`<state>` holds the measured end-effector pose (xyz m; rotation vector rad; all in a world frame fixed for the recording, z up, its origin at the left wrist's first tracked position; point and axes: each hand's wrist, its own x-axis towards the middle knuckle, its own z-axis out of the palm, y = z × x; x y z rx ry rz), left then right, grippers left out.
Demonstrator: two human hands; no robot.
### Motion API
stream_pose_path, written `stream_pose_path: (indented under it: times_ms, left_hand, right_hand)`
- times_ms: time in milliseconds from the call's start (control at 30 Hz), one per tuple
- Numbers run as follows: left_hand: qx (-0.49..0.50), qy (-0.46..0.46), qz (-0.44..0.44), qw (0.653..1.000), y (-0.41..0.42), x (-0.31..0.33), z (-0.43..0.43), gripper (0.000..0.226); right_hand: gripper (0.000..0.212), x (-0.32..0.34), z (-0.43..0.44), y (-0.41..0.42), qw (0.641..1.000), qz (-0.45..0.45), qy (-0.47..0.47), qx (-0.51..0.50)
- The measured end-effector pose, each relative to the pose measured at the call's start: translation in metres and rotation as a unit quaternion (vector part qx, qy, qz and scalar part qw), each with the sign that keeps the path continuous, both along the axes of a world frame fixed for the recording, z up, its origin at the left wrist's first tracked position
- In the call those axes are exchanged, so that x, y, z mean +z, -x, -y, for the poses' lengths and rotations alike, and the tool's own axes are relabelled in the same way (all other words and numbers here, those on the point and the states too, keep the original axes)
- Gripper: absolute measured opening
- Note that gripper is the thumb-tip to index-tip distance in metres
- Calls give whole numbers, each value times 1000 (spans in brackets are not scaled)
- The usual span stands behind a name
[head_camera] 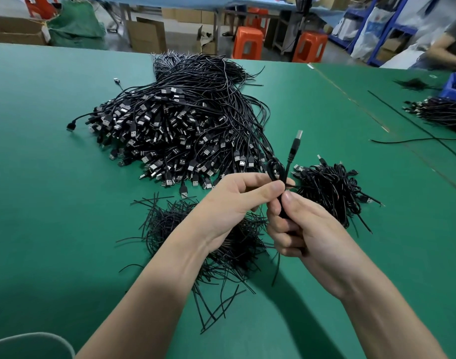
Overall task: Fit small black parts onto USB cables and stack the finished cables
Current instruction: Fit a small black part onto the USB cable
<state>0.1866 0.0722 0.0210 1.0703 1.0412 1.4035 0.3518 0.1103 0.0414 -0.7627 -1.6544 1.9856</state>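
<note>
Nearest, under the left forearm: a loose scatter of thin black strips (170, 221) on the green bench (53, 203), some fanned out toward the body. Probably the small parts to be fitted.

Just above them, both hands meet in mid-air over the bench.
- Right hand (307, 229): fingers curled round the gathered lower part of one USB cable (292, 151), thumb pressed on top.
- Left hand (237, 200): thumb and forefinger pinch the same cable where a small loop crosses itself. The plug stands upright above the pinch.
- A thin dark tail hangs below the right hand. Cannot tell if it is cable end or strip.

Step in hand, as I judge it: binding the coil at its crossing. To do it well:
- Hold the right-hand clamp firm so the loops do not spring apart.
- Let the left fingertips do the fine work at the crossing.
- Seat the part snug below the plug's strain relief, not over it.

Just right of the hands: a small heap of finished bundles (330, 187), the likely drop point, near enough for a short reach. Further back, centre: the large heap of loose cables (175, 125), plugs facing this way.

Far right: another heap and a blue bin (455, 85).
</note>
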Motion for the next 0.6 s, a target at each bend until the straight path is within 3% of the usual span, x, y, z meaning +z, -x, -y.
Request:
stream_pose_path:
  times_ms: [100,267,600]
  left_hand:
    - [13,15,6,1000,-1,1,0,34]
    - [54,11,13,998,-6,-1,-3,16]
    - [54,-56,-20,997,-13,4,-1,30]
  right_hand:
    - [32,1,2,1,999,1,-40,-14]
    - [32,3,3,2,997,11,-72,-34]
    - [31,2,-4,-1,998,2,-55,-37]
